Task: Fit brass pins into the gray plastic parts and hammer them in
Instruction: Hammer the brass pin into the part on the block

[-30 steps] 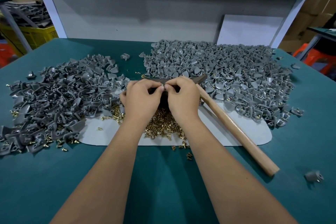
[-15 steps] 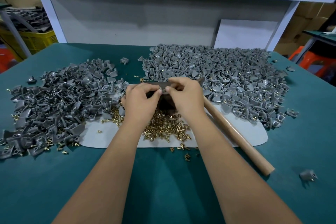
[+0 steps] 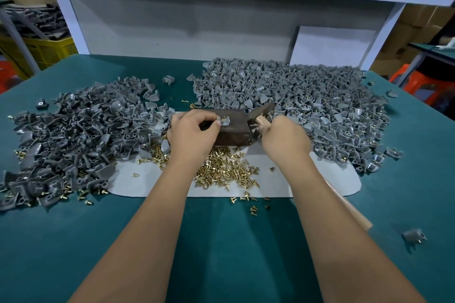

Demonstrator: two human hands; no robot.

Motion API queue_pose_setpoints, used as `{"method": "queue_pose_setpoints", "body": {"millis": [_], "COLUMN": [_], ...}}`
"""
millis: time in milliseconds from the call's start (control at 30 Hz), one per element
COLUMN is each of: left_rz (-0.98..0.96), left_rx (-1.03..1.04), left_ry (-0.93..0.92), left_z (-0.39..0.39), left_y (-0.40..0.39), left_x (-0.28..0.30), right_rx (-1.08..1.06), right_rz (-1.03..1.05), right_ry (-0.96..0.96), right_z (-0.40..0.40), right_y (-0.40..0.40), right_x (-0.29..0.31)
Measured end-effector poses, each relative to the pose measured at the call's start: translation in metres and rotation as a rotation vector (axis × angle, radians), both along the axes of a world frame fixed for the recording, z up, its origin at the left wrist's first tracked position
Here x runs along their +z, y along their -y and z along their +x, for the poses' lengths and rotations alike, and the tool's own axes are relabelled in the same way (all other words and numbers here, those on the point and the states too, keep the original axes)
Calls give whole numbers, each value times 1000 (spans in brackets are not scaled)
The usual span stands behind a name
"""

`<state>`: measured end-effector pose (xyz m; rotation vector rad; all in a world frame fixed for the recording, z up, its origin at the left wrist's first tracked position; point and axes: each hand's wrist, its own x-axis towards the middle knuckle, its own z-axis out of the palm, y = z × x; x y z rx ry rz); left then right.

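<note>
half a second ago both hands met fingertip to fingertip over the block; now they have parted. the left hand [image 3: 193, 134] stays at the dark metal block [image 3: 232, 130], thumb and forefinger pinching a small gray plastic part [image 3: 224, 121] on the block's top face, a brass pin [image 3: 222, 119] showing in it. the right hand [image 3: 285, 139] has shifted right and curls round the pale wooden handle of the hammer [image 3: 260, 121] just below its head, whose dull, flattened steel end angles up over the block's right edge. the handle's far end [image 3: 357, 214] shows beyond the right forearm, close to the mat's near right corner.

the block is a brown, worn, rectangular slab standing on a smooth off-white mat [image 3: 327, 179] with rounded corners, laid on a matte teal tabletop [image 3: 221, 253]. loose brass pins [image 3: 221, 172], short, shiny and flat-headed, lie heaped on the mat between the wrists, a few spilled onto the teal.

to the left sprawls a pile of darker gray parts [image 3: 73, 135], brass pins showing among them; behind and to the right a larger, paler gray pile [image 3: 307, 98] of curved, shell-like pieces. a stray gray part [image 3: 414, 236] lies alone near the right edge, blurred.
</note>
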<state>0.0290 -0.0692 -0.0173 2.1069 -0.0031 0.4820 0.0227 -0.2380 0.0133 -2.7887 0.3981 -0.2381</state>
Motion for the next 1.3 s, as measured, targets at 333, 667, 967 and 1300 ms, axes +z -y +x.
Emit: {"method": "queue_pose_setpoints", "body": {"millis": [333,667,967,1300], "left_rz": [5,36,42,10], "left_rx": [14,31,52,35], "left_ry": [20,63,66,96], "left_z": [2,4,3,7], "left_y": [-1,-3,-1,-2], "left_x": [-2,-2,-3,-7], "right_rx": [345,336,317,388], "right_rz": [151,16,-18,-81], "right_ry": [259,267,323,314], "right_z": [-24,-26,-24,-27], "right_y": [-13,-33,-31,-35], "right_x": [46,47,50,38]}}
